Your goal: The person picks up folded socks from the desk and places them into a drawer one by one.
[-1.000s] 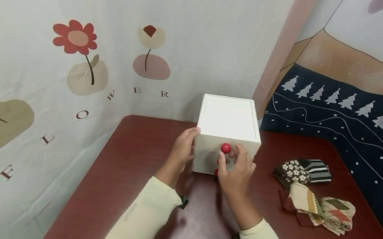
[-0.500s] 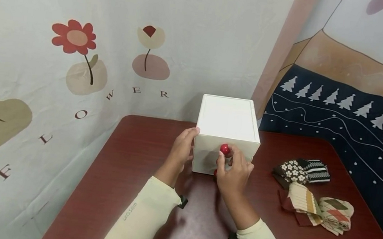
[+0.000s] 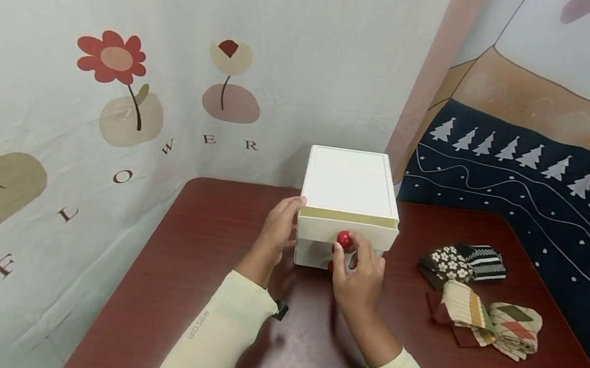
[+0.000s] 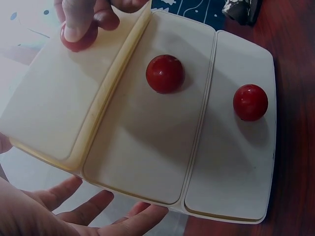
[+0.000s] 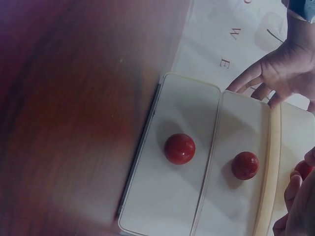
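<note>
A small white drawer box (image 3: 352,181) stands on the brown table, with three drawers stacked in its front. My right hand (image 3: 361,276) pinches the red round knob (image 3: 344,239) of the top drawer (image 3: 317,228) between thumb and fingers. That drawer stands out slightly, leaving a narrow gap below the box's top. Against the box's left side rests my left hand (image 3: 276,230), its fingers extended and spread and the thumb by the top edge. The left wrist view shows the middle drawer's knob (image 4: 165,73) and bottom drawer's knob (image 4: 250,102), both drawers pushed in. The top drawer's inside is hidden.
To the right of the box, folded patterned cloth items lie on the table (image 3: 179,292): a black-and-white bundle (image 3: 449,265) and a cream, red and green one (image 3: 516,327). Behind the table hang a white flower-printed curtain (image 3: 309,58) and a dark tree-printed one (image 3: 534,193).
My right fingers have closed on the top knob and drawn it toward me. The top drawer has slid out a little. My left hand stays at the box's side.
</note>
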A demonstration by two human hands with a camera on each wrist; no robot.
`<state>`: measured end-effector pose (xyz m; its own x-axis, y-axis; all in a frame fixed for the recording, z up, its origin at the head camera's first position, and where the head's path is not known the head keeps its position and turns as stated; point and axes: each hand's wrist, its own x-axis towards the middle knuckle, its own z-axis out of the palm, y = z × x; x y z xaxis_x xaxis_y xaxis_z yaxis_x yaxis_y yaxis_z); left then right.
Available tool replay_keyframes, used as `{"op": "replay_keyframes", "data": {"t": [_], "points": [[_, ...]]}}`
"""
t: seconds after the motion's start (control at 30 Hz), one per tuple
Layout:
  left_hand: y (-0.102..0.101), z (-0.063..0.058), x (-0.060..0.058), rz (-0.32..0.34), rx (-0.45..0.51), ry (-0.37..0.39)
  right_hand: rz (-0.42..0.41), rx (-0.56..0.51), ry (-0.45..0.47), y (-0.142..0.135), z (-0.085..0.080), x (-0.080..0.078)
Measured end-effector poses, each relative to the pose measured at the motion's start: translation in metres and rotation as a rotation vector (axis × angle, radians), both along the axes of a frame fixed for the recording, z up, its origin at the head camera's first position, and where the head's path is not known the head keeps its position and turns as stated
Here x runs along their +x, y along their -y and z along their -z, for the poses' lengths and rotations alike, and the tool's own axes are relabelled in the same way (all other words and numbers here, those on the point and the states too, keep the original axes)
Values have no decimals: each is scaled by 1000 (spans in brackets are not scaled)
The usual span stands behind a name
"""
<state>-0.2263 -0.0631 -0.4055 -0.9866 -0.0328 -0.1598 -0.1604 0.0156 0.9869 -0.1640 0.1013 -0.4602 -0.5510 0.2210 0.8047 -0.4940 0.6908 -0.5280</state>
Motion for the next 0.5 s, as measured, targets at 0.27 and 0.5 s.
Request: {"op": "replay_keyframes", "data": {"t": [0.27, 0.5], "points": [[1, 0, -1, 6, 18, 9, 3, 3, 18, 0, -3, 20], [1, -1, -1, 3, 15, 9, 18, 14, 16, 1, -6, 31]]}}
